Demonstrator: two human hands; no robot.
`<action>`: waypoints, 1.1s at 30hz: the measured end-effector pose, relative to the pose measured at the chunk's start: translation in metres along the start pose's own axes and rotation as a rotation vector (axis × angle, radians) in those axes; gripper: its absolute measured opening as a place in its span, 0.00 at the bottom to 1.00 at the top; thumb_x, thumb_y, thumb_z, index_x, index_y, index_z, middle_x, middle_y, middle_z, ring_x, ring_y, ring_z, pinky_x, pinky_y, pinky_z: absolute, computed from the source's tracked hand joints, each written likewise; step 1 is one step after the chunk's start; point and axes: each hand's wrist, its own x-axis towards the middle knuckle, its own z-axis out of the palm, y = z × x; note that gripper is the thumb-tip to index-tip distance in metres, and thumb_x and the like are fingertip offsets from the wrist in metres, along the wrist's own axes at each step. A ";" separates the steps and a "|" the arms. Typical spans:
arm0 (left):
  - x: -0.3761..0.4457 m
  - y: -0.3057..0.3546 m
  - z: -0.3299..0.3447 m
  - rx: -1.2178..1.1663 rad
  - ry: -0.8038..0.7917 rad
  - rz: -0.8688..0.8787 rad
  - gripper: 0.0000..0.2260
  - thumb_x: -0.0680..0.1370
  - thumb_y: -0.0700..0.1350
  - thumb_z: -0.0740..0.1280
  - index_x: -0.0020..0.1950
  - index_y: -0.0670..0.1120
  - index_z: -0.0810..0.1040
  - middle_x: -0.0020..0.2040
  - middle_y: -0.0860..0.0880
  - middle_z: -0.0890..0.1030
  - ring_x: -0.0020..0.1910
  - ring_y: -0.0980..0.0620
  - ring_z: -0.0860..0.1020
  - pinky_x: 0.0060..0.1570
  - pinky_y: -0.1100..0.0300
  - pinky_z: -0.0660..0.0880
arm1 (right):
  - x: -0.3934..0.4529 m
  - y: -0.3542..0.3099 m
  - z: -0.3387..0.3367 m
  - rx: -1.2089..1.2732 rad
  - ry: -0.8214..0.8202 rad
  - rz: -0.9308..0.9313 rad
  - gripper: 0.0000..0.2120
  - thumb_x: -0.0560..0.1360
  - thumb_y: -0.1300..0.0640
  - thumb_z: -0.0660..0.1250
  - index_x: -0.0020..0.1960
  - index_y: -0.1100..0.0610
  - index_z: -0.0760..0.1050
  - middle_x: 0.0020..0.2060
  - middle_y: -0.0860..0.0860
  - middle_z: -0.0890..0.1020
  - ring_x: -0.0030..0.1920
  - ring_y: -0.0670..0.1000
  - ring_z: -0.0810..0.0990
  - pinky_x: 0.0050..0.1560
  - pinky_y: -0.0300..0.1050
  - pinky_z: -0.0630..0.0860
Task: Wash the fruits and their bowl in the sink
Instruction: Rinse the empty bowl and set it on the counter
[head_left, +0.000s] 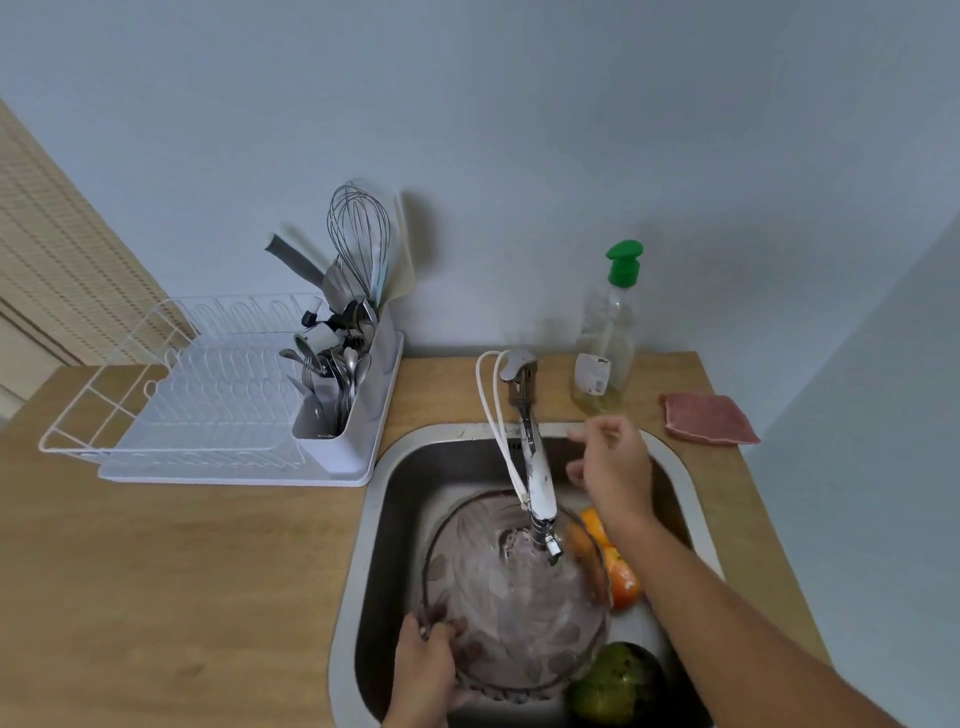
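Observation:
A clear patterned glass bowl (511, 597) sits in the steel sink (363, 519), under the spout of the tap (537, 483). My left hand (426, 670) grips the bowl's near left rim. My right hand (615, 467) hovers over the back of the sink, right of the tap, fingers apart and holding nothing. Orange fruits (621, 574) lie in the sink to the right of the bowl, partly hidden by my right forearm. A green fruit (615, 686) lies at the sink's near right corner.
A bottle of dish soap (605, 343) with a green cap stands behind the sink. A pink cloth (709, 418) lies on the wooden counter (182, 571) at the right. A white dish rack (208, 400) with a cutlery holder (337, 374) stands to the left.

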 end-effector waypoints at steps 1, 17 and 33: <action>-0.002 -0.001 0.004 -0.050 -0.014 0.000 0.09 0.81 0.30 0.61 0.59 0.37 0.74 0.48 0.35 0.82 0.41 0.36 0.83 0.41 0.47 0.83 | -0.016 0.029 -0.001 -0.161 0.031 -0.080 0.04 0.83 0.52 0.63 0.50 0.45 0.75 0.48 0.46 0.85 0.40 0.50 0.84 0.48 0.59 0.85; -0.029 0.023 0.022 -0.205 0.014 -0.021 0.17 0.81 0.30 0.60 0.66 0.45 0.76 0.58 0.37 0.81 0.49 0.34 0.83 0.57 0.32 0.78 | -0.033 0.082 0.022 -0.350 -0.356 -0.339 0.11 0.71 0.53 0.66 0.52 0.44 0.79 0.43 0.36 0.81 0.50 0.44 0.81 0.52 0.47 0.80; -0.022 0.030 0.007 -0.031 -0.119 0.052 0.15 0.80 0.28 0.58 0.64 0.37 0.76 0.49 0.34 0.83 0.49 0.36 0.83 0.46 0.47 0.82 | -0.015 0.109 0.040 -1.107 -0.764 -0.765 0.34 0.83 0.39 0.49 0.84 0.46 0.41 0.84 0.46 0.41 0.84 0.53 0.41 0.82 0.62 0.51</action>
